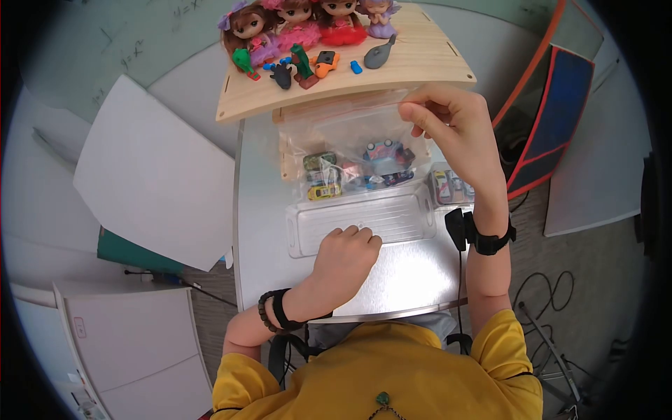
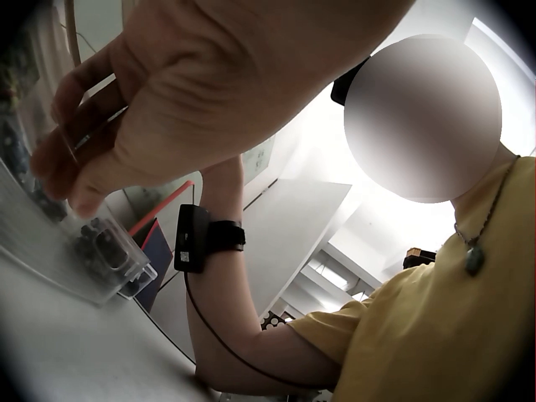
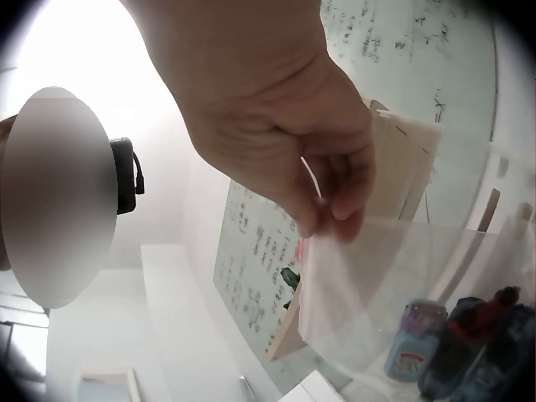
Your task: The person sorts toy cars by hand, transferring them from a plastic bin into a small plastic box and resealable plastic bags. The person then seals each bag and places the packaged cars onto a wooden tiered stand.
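Right hand (image 1: 448, 115) pinching clear bag (image 1: 350, 140) top, left hand (image 1: 344, 255) fingers curled, pressing plastic tray (image 1: 406, 217)

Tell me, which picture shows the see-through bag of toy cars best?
The head view: the whole clear bag shows, toy cars inside, its top edge pinched by the right hand. The right wrist view shows only one corner with some cars. The left wrist view doesn't clearly show it.

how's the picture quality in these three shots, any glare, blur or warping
Head view: strong fisheye bending with dark corners; the table shines. Left wrist view: the left hand looms close and soft, bright ceiling behind. Right wrist view: washed-out backlight, hazy through the clear bag.
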The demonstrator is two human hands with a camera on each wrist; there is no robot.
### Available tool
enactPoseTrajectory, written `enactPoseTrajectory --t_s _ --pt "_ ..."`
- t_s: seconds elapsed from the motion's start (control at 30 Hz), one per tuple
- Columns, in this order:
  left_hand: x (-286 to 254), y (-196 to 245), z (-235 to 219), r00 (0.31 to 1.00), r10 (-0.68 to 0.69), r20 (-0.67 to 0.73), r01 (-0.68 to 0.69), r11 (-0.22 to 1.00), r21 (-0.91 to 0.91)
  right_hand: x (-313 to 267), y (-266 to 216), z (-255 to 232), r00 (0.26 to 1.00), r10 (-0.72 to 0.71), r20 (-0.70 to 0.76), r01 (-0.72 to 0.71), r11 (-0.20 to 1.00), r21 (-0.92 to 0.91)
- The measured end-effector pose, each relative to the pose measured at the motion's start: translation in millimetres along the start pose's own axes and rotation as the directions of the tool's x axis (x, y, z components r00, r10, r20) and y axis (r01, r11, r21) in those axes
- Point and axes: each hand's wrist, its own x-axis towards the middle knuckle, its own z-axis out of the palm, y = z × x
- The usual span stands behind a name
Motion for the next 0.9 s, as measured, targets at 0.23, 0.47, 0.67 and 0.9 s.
enactPoseTrajectory --t_s 0.23,0.47,0.67,0.9 --pt "1.5 0.8 -2.3 1.0 0.007 0.002 -0.007 1.0 -0.008 -1.7 -1.8 6.4 0.995 0.057 0.078 -0.07 0.982 0.177" --pt "1.9 0.5 -0.4 1.0 0.014 -0.019 -0.015 1.0 -0.009 0.9 3.8 17.8 0.973 0.149 0.174 -0.149 0.989 -0.012" --pt "3.9 -1.0 -6.0 0.999 -0.003 0.052 0.003 1.0 -0.006 -2.1 20.9 11.9 0.961 0.129 0.245 -0.055 0.956 -0.287" --pt "19.5 -16.5 -23.3 1.0 0.018 -0.007 -0.018 0.997 -0.078 -3.9 37.3 17.2 0.974 0.116 0.194 -0.03 0.917 -0.397"
